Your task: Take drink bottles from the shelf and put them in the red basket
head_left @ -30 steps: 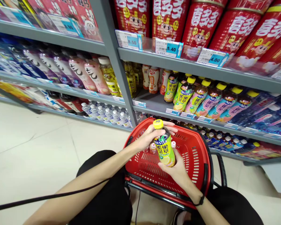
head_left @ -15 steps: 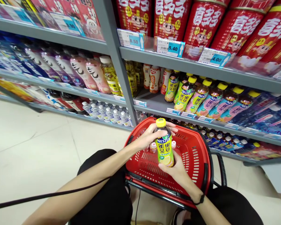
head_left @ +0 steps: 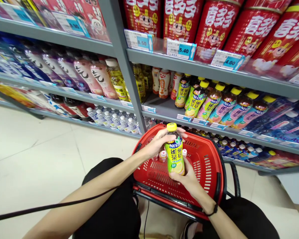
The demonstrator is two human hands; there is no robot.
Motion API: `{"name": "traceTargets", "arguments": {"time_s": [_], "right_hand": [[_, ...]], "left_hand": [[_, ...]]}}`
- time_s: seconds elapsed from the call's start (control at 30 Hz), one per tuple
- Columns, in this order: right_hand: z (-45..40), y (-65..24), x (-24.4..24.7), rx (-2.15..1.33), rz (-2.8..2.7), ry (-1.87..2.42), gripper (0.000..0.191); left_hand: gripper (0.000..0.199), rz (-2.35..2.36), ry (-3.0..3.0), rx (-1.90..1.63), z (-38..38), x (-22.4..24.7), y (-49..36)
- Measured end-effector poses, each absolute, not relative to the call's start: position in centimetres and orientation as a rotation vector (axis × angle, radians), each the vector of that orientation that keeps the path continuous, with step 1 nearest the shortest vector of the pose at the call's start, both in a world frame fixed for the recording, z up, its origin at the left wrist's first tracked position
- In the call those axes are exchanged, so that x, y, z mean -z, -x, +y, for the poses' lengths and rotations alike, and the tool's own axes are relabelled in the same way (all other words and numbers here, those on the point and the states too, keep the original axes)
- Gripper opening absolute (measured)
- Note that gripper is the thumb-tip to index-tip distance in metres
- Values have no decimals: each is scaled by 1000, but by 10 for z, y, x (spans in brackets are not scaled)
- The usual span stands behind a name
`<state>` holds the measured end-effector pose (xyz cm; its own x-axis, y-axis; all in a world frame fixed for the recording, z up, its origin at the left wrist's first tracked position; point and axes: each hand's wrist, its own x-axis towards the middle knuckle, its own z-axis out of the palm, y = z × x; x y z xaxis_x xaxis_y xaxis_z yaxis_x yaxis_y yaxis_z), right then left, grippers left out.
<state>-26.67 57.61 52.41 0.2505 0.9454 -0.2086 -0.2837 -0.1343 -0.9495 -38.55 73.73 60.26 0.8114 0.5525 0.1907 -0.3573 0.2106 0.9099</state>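
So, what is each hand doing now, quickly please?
Left hand: closed on the upper part of the bottle.
Right hand: closed on the bottle's base.

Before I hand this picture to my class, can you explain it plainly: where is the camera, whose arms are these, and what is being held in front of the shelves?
The camera sits on a person's head, looking forward and down, so both arms are the wearer's own. The left hand grips the upper part of a green-labelled bottle with a yellow cap; the right hand supports its base. The bottle is upright above a red shopping basket, which holds a few small bottles. Behind stand grey store shelves of drinks, including matching bottles, with price tags on the edges.
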Motion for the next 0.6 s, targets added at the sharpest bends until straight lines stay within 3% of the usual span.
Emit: {"name": "traceTargets", "arguments": {"time_s": [0.07, 0.23, 0.47, 0.6], "right_hand": [[575, 267, -526, -1326, -632, 1190, 71], [574, 265, -536, -1529, -488, 952, 55], [572, 252, -550, -1820, -316, 748, 76], [570, 249, -556, -1878, -295, 640, 78]], "left_hand": [[44, 221, -1122, -662, 738, -605, 384], [42, 245, -886, -668, 741, -612, 385], [48, 303, -930, -703, 738, -612, 382], [40, 420, -875, -785, 738, -607, 376]]}}
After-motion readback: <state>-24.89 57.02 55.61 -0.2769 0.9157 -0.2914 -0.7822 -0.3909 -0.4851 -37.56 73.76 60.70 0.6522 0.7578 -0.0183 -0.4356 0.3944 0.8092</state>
